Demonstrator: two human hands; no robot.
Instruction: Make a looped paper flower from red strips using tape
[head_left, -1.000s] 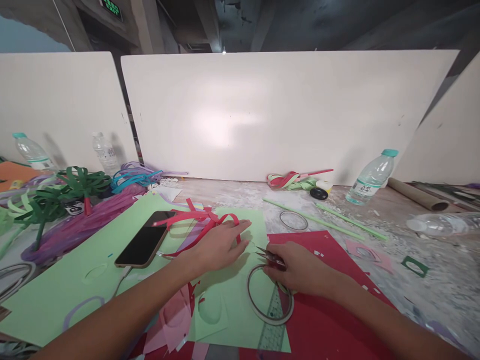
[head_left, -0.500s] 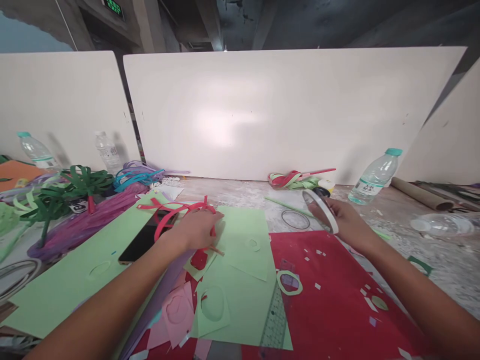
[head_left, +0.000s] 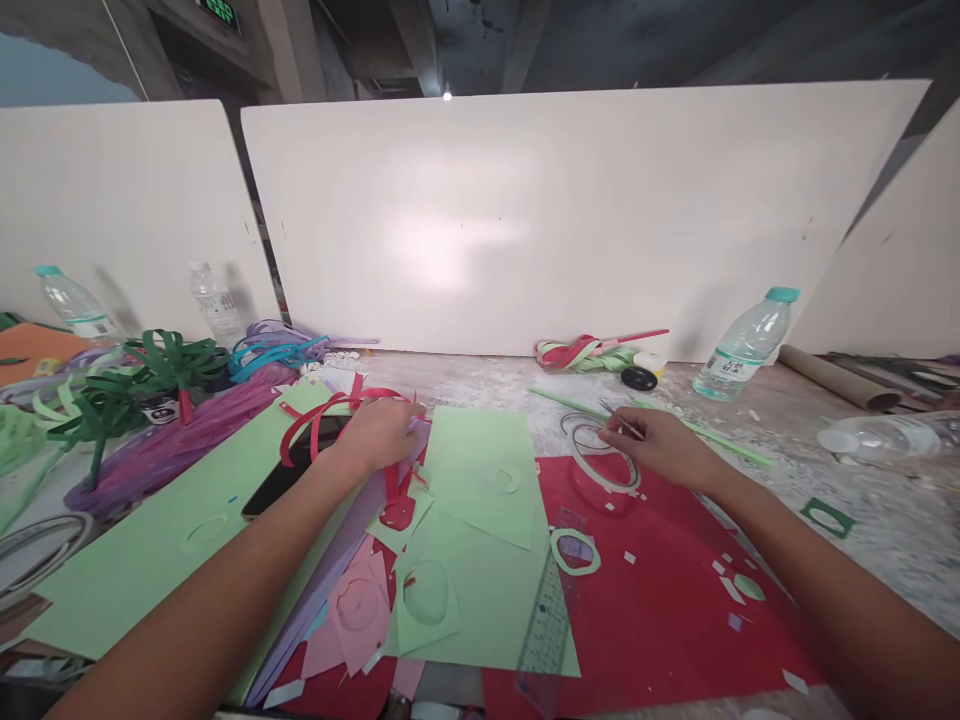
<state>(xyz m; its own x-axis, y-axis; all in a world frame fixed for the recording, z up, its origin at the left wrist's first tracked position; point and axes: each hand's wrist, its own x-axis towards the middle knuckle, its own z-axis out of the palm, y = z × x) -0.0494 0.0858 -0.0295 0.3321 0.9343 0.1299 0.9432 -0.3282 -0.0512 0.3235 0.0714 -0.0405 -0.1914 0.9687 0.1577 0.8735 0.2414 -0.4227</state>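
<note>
My left hand [head_left: 381, 432] is closed on a bundle of red paper strips [head_left: 330, 412] that loop over a dark phone [head_left: 281, 478] lying on a light green sheet [head_left: 172, 530]. My right hand [head_left: 658, 445] holds small scissors [head_left: 616, 413], whose tips stick out past the fingers, and rests on a roll of clear tape [head_left: 604, 462] at the far edge of a red sheet [head_left: 645, 600]. Between my hands lie more green sheets [head_left: 480, 470] with oval cut-outs, a green paper ring [head_left: 575, 551] and a clear ruler [head_left: 546, 625].
Water bottles stand at the back right [head_left: 742, 345] and back left [head_left: 71, 303]. Green paper plants [head_left: 142, 375], purple [head_left: 172, 440] and blue strips crowd the left. A cardboard tube [head_left: 836, 378], a green straw [head_left: 705, 432] and white partition boards [head_left: 540, 210] bound the far side.
My right hand has brought the tape roll down from the air onto the red sheet's far edge. My left hand has pulled the red strips slightly left, over the phone.
</note>
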